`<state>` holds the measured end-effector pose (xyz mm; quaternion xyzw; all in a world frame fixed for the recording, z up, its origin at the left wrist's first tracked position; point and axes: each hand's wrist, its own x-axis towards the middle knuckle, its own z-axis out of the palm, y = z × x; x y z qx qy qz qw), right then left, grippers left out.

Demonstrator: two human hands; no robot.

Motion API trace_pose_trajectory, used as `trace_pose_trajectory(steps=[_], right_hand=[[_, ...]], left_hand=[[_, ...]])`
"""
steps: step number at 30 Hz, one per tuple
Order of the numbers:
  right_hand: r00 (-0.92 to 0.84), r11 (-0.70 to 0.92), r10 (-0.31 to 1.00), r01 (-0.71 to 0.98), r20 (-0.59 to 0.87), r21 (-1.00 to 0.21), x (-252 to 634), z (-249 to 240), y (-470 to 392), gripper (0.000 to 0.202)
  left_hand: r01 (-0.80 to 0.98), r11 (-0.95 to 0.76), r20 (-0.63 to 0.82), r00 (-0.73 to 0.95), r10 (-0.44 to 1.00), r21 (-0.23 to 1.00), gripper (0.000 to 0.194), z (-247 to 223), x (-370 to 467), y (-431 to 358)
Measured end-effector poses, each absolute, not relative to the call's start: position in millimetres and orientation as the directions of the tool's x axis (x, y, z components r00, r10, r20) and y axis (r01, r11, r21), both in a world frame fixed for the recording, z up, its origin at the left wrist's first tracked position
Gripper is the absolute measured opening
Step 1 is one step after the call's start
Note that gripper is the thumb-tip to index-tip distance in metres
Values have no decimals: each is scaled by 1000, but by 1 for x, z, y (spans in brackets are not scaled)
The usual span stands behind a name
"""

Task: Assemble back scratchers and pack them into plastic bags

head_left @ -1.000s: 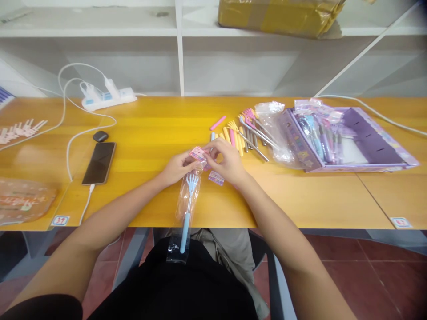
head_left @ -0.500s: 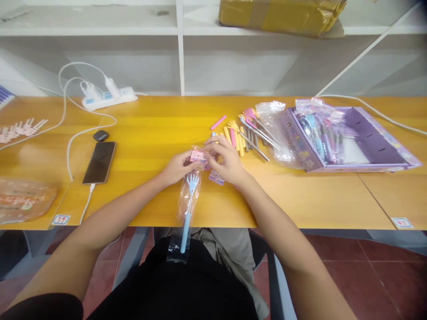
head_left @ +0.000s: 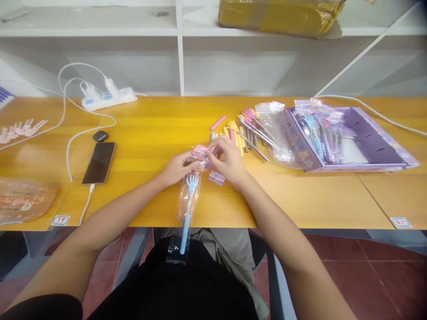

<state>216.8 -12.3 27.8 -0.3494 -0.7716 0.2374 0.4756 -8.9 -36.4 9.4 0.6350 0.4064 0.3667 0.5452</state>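
A light blue back scratcher [head_left: 186,222] lies inside a clear plastic bag [head_left: 177,253] that hangs over the table's front edge toward my lap. My left hand [head_left: 178,168] is closed on the upper end of this bag. At the same spot, my right hand [head_left: 227,160] pinches a small pink printed card [head_left: 199,151] at the bag's top. Whether the card is inside or outside the plastic, I cannot tell. Below my right hand lies a purple printed card [head_left: 216,178]. Just beyond it are loose back scratchers [head_left: 250,129] and coloured handle tubes [head_left: 239,142], partly hidden by my fingers.
To the right stands a purple display box [head_left: 376,166] with packed pieces, beside clear bags [head_left: 270,109]. On the left are a phone [head_left: 99,162], a black earbud case [head_left: 100,136], a power strip [head_left: 110,98] and cables. A taped carton [head_left: 280,15] sits on the shelf above.
The pink card has tilted and shifted slightly up and to the right at the bag's top. My right hand's fingers have moved a little. The bagged back scratcher stays in place.
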Motion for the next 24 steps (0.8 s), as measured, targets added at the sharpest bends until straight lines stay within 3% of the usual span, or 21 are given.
trace_pose_trajectory(steps=[19, 24], right_hand=[[-446, 712, 695, 319, 564, -625, 219, 22, -12, 11], [-415, 685, 725, 353, 550, -637, 219, 26, -12, 11]], left_hand=[[238, -111, 21, 351, 936, 965, 39, 9, -10, -37], [161, -89, 21, 382, 924, 983, 48, 9, -9, -37]])
